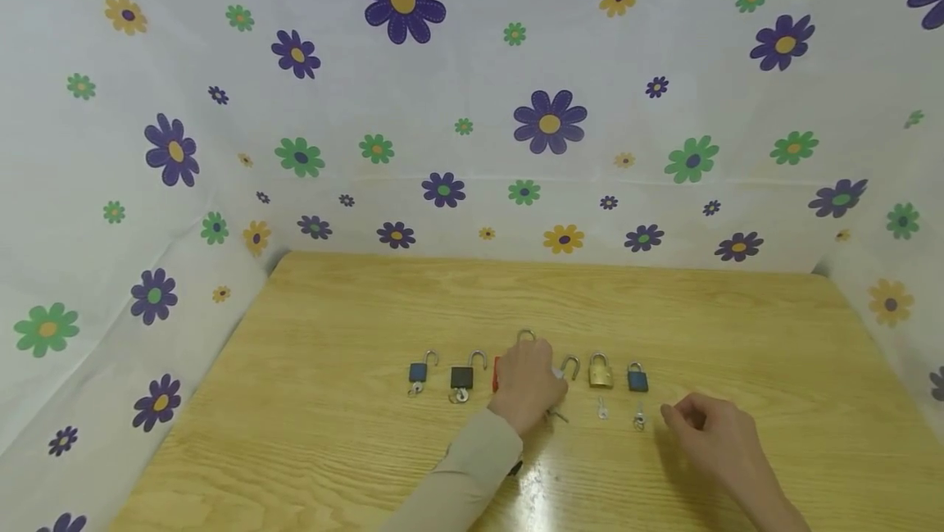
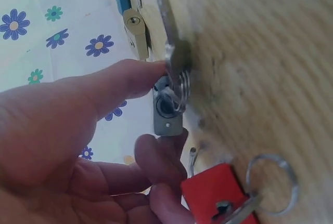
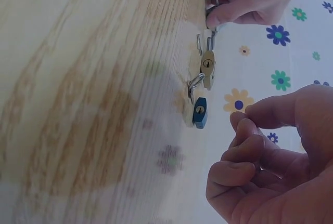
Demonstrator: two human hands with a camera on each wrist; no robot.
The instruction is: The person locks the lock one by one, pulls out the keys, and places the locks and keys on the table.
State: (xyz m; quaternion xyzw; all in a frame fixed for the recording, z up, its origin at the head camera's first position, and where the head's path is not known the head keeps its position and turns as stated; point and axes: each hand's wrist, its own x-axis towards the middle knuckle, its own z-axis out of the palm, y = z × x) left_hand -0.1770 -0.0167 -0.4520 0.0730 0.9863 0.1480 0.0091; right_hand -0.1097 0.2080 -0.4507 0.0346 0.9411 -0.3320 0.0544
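My left hand [image 1: 527, 384] holds a silver padlock [image 2: 167, 124] between thumb and fingers. A key on small rings [image 2: 179, 57] sits at its keyhole end, by the thumb; whether it is fully inserted I cannot tell. Beside those fingers lies a red padlock [image 2: 208, 190] with a key in it and a large ring. My right hand [image 1: 719, 438] hovers at the right of the row, fingers loosely curled and thumb against the index fingertip, nothing visible between them. Nearest to it are a blue padlock [image 1: 637, 379] and its separate keys [image 1: 639, 419].
A brass padlock [image 1: 601, 375] stands in the row, its loose key [image 1: 602, 411] in front. To the left lie a blue padlock [image 1: 418, 372] and a black padlock [image 1: 461, 378], shackles open, keys attached. The wooden table [image 1: 310, 434] meets a flowered cloth [image 1: 472, 155] at the back.
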